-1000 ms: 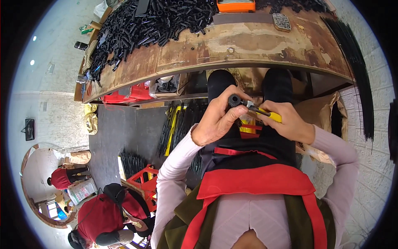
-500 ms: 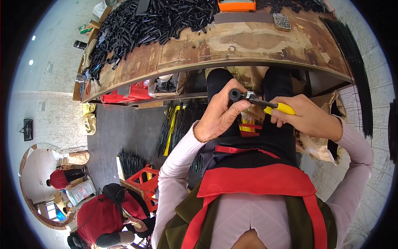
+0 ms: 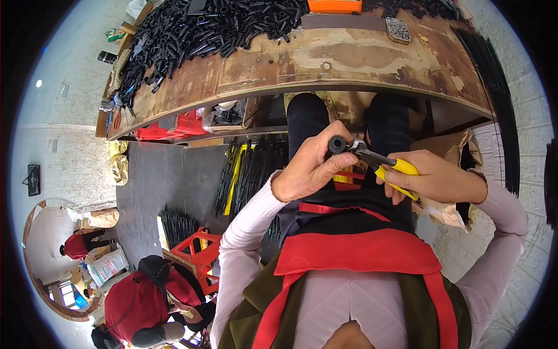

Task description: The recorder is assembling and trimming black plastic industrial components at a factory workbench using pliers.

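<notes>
The left hand (image 3: 311, 168) is closed around a short black tube (image 3: 337, 143), holding it end-up over the lap, just below the near edge of the bench (image 3: 325, 64). The right hand (image 3: 433, 177) is clenched on the yellow handles of the pliers (image 3: 378, 161), whose tip meets the tube's right side; whether the jaws bite the rim or only touch it is too small to tell. To do this well, it seems best to keep the tube pinned firmly between thumb and fingers so it cannot turn, bring the pliers in square to the rim, and squeeze steadily rather than jerk, keeping the left thumb clear of the tip. Many more black tubes (image 3: 203, 29) lie heaped at the bench's far left, well apart from the hands.
</notes>
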A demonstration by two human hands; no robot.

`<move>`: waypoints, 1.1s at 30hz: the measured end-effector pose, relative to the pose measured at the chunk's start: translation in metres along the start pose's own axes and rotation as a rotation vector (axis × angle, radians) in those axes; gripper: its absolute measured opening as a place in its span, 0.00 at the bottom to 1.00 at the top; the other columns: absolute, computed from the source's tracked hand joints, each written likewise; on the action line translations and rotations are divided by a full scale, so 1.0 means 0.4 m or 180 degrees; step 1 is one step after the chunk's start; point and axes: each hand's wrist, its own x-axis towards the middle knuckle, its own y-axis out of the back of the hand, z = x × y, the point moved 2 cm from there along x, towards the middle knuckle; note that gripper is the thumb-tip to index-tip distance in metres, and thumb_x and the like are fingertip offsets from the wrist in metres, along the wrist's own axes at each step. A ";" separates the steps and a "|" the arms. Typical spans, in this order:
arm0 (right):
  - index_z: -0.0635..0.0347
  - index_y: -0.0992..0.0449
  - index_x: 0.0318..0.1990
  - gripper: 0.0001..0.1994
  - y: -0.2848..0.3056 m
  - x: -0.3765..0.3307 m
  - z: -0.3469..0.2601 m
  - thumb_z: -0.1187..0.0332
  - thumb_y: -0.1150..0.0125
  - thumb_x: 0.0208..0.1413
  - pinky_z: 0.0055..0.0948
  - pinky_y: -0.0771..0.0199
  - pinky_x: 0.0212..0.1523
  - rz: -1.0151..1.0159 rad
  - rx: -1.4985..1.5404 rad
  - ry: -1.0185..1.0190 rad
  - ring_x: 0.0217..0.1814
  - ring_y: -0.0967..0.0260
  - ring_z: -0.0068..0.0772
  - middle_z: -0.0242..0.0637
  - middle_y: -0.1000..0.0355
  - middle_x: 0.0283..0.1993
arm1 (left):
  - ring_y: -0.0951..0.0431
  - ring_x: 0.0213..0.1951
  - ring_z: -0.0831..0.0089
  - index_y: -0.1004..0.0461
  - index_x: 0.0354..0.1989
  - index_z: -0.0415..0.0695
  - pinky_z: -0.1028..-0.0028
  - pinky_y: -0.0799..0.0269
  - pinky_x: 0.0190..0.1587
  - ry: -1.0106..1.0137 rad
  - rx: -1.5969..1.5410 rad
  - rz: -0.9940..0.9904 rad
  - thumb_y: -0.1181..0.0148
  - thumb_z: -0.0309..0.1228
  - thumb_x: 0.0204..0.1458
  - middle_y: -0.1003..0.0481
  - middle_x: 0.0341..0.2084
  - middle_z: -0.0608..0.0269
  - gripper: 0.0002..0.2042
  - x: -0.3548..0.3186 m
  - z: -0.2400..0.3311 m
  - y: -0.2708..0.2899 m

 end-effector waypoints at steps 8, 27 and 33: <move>0.64 0.29 0.35 0.17 0.025 0.001 -0.030 0.56 0.48 0.65 0.25 0.36 0.23 0.0111 -0.0346 -0.0327 0.21 0.35 0.21 0.32 0.34 0.20 | 0.38 0.26 0.76 0.37 0.39 0.40 0.74 0.40 0.29 -0.0082 0.0063 -0.0085 0.42 0.32 0.60 0.35 0.23 0.63 0.10 0.020 -0.014 0.006; 0.57 0.23 0.42 0.11 0.659 0.292 0.102 0.70 0.43 0.50 0.46 0.28 0.39 0.3349 -0.3336 0.1222 0.40 0.27 0.51 0.45 0.24 0.36 | 0.41 0.28 0.81 0.36 0.60 0.36 0.80 0.44 0.33 0.0356 -0.0699 0.0297 0.60 0.50 0.66 0.39 0.24 0.70 0.28 0.180 -0.096 0.032; 0.56 0.21 0.41 0.11 0.694 0.324 0.082 0.65 0.42 0.51 0.46 0.28 0.40 0.3088 -0.3236 0.0552 0.39 0.26 0.51 0.46 0.23 0.36 | 0.40 0.29 0.81 0.36 0.59 0.35 0.81 0.44 0.33 0.0537 -0.0840 0.0338 0.60 0.51 0.66 0.38 0.24 0.70 0.29 0.222 -0.124 0.043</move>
